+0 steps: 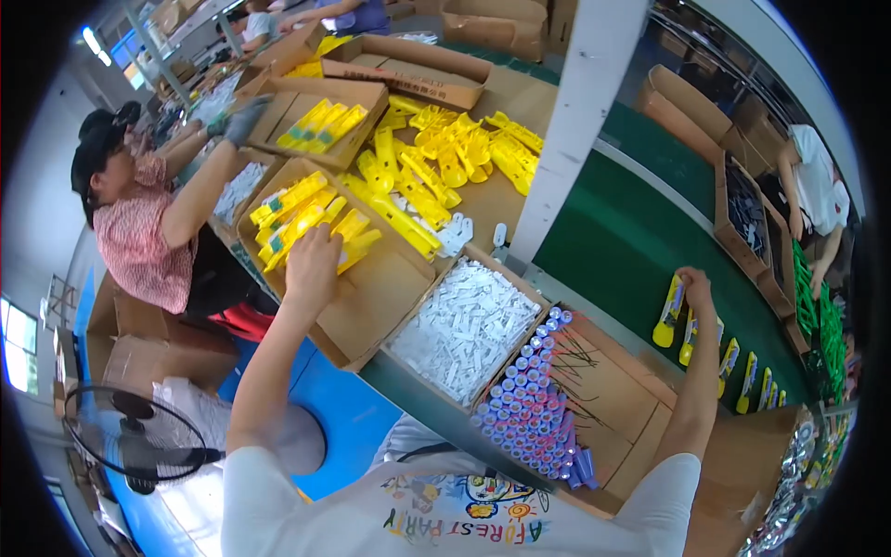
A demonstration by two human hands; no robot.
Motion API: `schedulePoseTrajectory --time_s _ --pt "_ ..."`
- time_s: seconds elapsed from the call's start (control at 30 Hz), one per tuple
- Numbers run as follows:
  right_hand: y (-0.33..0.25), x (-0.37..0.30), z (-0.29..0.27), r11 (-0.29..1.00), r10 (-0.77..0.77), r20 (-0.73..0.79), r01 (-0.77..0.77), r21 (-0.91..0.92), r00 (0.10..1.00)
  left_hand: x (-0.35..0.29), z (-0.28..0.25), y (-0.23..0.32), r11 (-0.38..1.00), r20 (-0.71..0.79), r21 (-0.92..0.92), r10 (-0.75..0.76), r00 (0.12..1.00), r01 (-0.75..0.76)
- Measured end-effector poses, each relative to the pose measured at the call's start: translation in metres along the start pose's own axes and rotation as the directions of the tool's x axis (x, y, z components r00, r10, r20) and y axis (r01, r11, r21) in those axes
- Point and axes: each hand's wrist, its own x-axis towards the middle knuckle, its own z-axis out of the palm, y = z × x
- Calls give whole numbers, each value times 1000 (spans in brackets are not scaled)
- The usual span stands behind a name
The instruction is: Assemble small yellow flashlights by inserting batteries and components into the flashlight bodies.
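My left hand point(314, 263) reaches into a cardboard box point(371, 311) on the left, its fingers closed on one of the yellow plastic shells point(290, 197) piled there. Small green pieces show inside some of these shells. Over the green conveyor belt point(594, 251), my right hand point(694, 286) pinches the upper end of a long yellow plastic piece point(667, 314) with a rounded lower end. Similar yellow pieces point(748, 381) lie in a row along the belt, running toward the lower right, beneath and beyond my right forearm.
Before me stand a box of small white plastic parts point(467, 327) and a box of purple-and-silver cylinders with thin wires point(531, 408). Loose yellow shells point(427, 158) cover the table behind. A white post point(577, 130) rises beside the belt. A co-worker point(139, 213) works at left, near a fan point(135, 441).
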Motion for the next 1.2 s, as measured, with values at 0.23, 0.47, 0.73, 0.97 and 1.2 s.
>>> schedulePoseTrajectory --time_s 0.23,0.47,0.73,0.97,1.2 --pt "-385 -133 -94 832 -475 -256 524 181 842 -73 -66 118 -552 349 -696 298 889 458" --pt "-414 -203 -53 336 -615 -339 625 704 712 -97 -48 182 -780 355 -478 249 901 404" --pt "-435 -234 -51 502 -107 -94 135 854 990 -126 -59 197 -523 9 -844 208 978 119" --pt "-405 -250 -35 704 -336 -380 498 507 862 -124 -47 199 -551 113 -789 303 946 271" --pt "-297 -225 -14 851 -325 193 197 487 926 -129 -38 204 -546 59 -785 405 913 293"
